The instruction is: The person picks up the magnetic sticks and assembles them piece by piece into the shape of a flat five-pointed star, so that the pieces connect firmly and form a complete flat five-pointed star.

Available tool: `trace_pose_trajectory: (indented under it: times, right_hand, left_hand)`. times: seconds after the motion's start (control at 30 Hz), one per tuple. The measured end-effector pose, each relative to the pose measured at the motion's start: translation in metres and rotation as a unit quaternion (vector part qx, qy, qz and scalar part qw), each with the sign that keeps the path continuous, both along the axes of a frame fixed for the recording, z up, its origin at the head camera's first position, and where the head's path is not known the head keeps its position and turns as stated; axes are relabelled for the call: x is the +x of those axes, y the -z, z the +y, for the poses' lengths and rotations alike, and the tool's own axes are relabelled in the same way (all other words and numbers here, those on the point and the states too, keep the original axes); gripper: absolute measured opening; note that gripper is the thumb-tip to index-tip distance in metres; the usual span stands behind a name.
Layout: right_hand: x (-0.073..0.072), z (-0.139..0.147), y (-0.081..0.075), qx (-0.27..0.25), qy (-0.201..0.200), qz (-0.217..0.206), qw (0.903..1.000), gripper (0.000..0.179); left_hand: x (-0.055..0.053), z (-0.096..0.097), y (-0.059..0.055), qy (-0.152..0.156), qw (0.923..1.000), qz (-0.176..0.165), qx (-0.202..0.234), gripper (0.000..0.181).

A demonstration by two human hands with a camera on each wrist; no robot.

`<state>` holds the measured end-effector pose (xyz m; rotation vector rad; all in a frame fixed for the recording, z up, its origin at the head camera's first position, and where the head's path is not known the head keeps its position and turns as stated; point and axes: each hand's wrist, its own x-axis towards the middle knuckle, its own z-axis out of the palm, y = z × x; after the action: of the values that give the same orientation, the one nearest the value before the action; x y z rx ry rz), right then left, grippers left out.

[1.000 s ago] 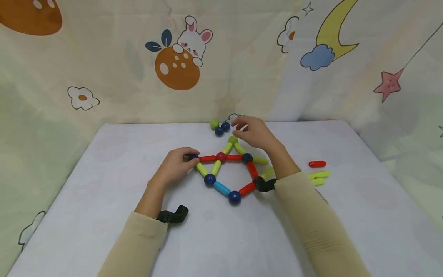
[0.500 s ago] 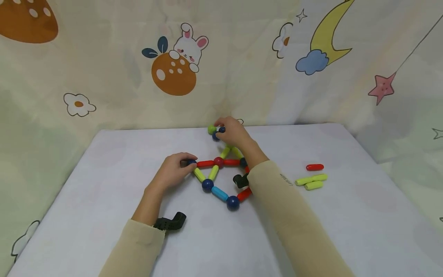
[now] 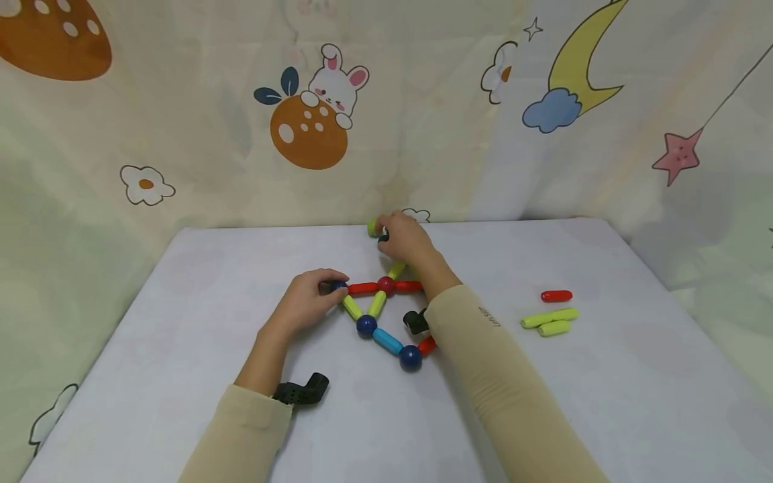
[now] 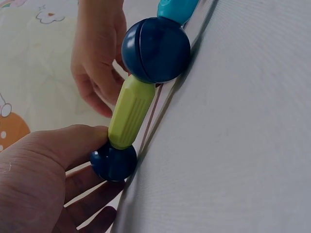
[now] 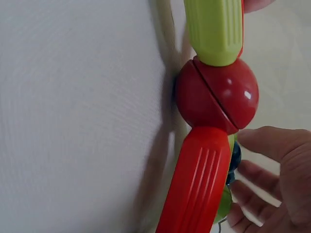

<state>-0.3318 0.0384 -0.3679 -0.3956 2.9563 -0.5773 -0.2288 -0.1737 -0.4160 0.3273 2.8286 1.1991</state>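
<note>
Grip: left hand (image 3: 304,302) pinches a dark blue corner ball (image 3: 339,287) between thumb and fingers; right hand (image 3: 407,240), stretched across the work, has its fingers at a loose dark blue ball (image 3: 383,237), though I cannot tell whether it has hold of it.
Sleeves: left sleeve (image 3: 238,436) lies off to one side; right sleeve (image 3: 501,376) crosses in front and covers much of the frame's right side.
Wrists: a black device on each, the left device (image 3: 302,390) over bare tabletop, the right device (image 3: 415,322) overlapping the frame's middle in the head view.
Frame: the stick-and-ball frame (image 3: 383,337) lies on the white table (image 3: 362,436), between the arms.
Near corner: a blue ball (image 3: 410,357) joins a light blue stick (image 3: 390,343) and a red stick (image 3: 427,345), the latter partly hidden.
Middle: from a second blue ball (image 3: 366,326) two yellow-green sticks (image 3: 376,305) fork, one to the pinched ball, one to a red ball (image 3: 386,286).
Right wrist view: another red ball (image 5: 218,94) stands in front of the right hand.
Right side: a loose red stick (image 3: 556,296) and two loose yellow-green sticks (image 3: 551,318), well apart from the frame.
Far edge: a green ball (image 3: 372,229), just beside the right fingers.
Behind: a printed cloth (image 3: 423,134) with rabbit, moon and star.
</note>
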Motion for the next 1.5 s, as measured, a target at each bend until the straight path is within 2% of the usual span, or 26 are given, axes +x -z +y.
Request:
trace_pose_trajectory:
  times: [0.2,0.3,0.47,0.57,0.7,0.83,1.13,1.5]
  right_hand:
    - [0.002,0.000,0.002,0.049,-0.006,-0.019,0.9986,0.033]
    - [0.005,0.000,0.002,0.046,-0.002,-0.022,0.9987,0.034]
    - [0.010,0.004,-0.004,-0.017,0.015,-0.024,0.9995,0.037]
    - [0.012,0.008,-0.009,-0.071,0.005,-0.005,0.9974,0.036]
    - [0.017,0.015,-0.017,-0.140,-0.014,0.015,0.9900,0.036]
    - [0.025,0.022,-0.023,-0.189,-0.017,0.010,0.9818,0.038]
    - [0.044,0.041,-0.032,-0.234,-0.017,0.015,0.9719,0.035]
    - [0.068,0.073,-0.029,-0.255,0.015,0.021,0.9665,0.036]
  left_hand:
    - [0.001,0.003,-0.002,0.002,1.0000,-0.001,0.006,0.032]
    - [0.001,0.004,-0.002,0.002,1.0000,-0.005,0.008,0.032]
    - [0.001,0.005,-0.001,0.004,1.0000,-0.005,0.008,0.032]
    - [0.001,0.004,-0.002,0.004,1.0000,-0.005,0.006,0.032]
    - [0.001,0.003,-0.003,0.002,1.0000,-0.008,0.003,0.032]
    - [0.001,0.002,-0.003,0.003,1.0000,-0.009,0.001,0.032]
    - [0.001,-0.003,0.001,-0.007,1.0000,-0.003,0.001,0.031]
    - [0.000,-0.003,0.008,-0.013,0.9997,-0.009,0.017,0.032]
